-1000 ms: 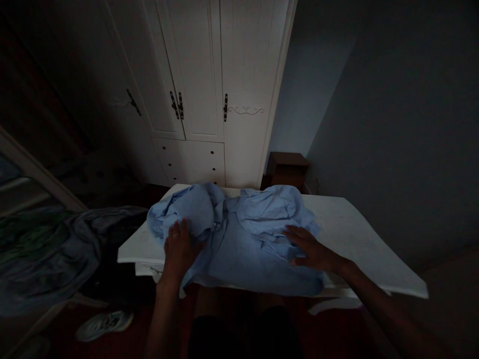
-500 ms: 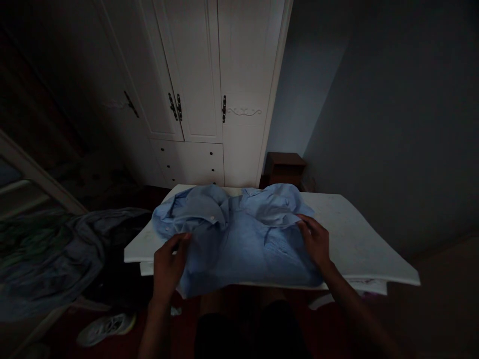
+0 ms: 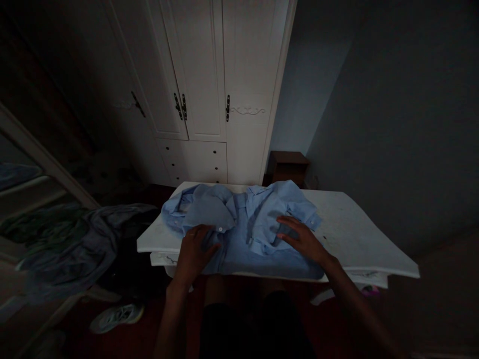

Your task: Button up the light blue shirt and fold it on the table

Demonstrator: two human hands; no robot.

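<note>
- The shirt, light blue and rumpled, lies on the white counter, mostly left of its middle, with its near part along the front edge.
- Its left and right parts are bunched up in loose folds; a flatter strip runs between them.
- A pale button shows at the lower edge of the left bunch.
- The left hand is at the near edge of that bunch, fingers bent, thumb spread well away from them, nothing pinched between.
- The right hand is over the right bunch, fingers apart and loosely curved, the grasp wide; whether the fingertips press the cloth, I cannot tell.
- Beyond the counter stand a white wardrobe with dark handles and, to its right, a small brown cabinet.
- Grey and green clothes lie heaped at the left, with a shoe on the floor nearby.
</note>
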